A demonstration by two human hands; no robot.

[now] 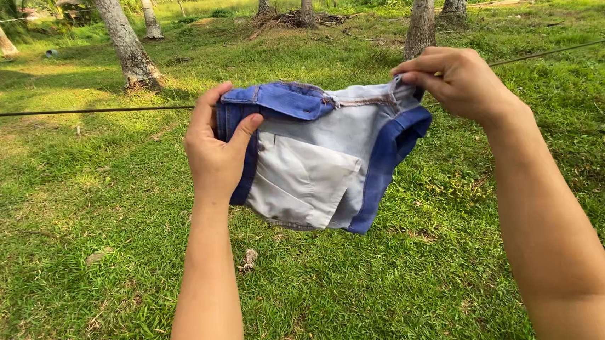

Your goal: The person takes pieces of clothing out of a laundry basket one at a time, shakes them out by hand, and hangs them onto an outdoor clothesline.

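A pair of blue denim shorts (316, 162), turned partly inside out with pale pocket lining showing, hangs in front of me at the height of a thin dark line (64, 111) stretched across the view. My left hand (216, 151) grips the waistband at its left end, thumb on the front. At the right end of the waistband my right hand (452, 81) pinches the cloth, right where the line passes. The shorts' lower hem hangs free above the grass.
Green grass (72, 229) covers the ground below. Several tree trunks stand beyond the line, the nearest (127, 47) at the left and another (423, 12) behind my right hand. A dry leaf (250, 259) lies on the grass.
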